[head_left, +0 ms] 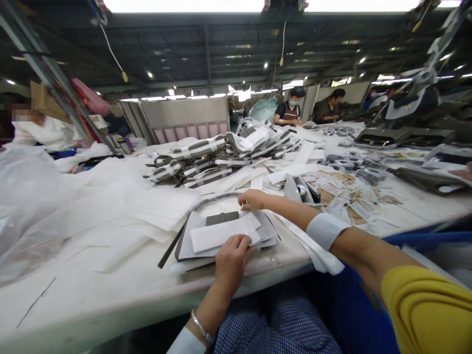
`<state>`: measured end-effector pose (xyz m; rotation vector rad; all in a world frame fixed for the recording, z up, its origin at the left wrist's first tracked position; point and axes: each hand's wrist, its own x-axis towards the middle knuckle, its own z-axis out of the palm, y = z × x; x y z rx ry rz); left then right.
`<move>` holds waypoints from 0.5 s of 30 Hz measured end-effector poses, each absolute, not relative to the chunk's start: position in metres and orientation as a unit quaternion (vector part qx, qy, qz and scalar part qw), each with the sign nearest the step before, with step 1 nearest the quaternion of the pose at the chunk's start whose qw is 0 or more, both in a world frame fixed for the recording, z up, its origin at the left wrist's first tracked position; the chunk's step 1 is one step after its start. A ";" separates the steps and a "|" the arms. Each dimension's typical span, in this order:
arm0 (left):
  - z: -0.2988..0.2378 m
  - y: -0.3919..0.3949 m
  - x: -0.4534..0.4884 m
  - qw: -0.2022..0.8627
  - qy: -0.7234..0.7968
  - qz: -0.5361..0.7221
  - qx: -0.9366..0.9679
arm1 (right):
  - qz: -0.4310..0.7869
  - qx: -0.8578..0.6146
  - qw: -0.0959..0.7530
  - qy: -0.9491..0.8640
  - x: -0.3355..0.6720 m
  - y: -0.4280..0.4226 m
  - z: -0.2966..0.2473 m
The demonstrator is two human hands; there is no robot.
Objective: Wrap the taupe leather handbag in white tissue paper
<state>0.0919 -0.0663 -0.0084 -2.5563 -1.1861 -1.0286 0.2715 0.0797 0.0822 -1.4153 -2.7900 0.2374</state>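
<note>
A flat stack of grey and white cut pieces (199,236) lies near the table's front edge, with a white strip (217,235) on top. My left hand (231,260) rests on the near edge of the stack, fingers curled and pressing the white strip. My right hand (252,200) reaches to the far side of the stack, fingers bent, touching its upper corner; whether it grips anything is unclear. A dark grey bar (221,218) lies across the top of the stack.
Bundles of grey and white pieces (206,157) are heaped mid-table. White sheeting (73,211) covers the left. Small paper tags (350,196) and a tape dispenser (300,189) lie at the right. A blue bin (424,246) stands at the lower right. Other people work at the far end and left.
</note>
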 end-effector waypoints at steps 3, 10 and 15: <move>-0.009 -0.067 0.091 0.064 -0.392 -0.348 -0.849 | 0.060 -0.441 0.061 -0.893 0.281 0.059 0.072; -0.014 -0.063 0.088 0.067 -0.364 -0.334 -0.867 | 0.104 -0.367 0.128 -0.915 0.293 0.024 0.022; -0.013 -0.064 0.088 0.054 -0.385 -0.326 -0.862 | 0.132 -0.376 0.155 -0.904 0.290 0.035 0.021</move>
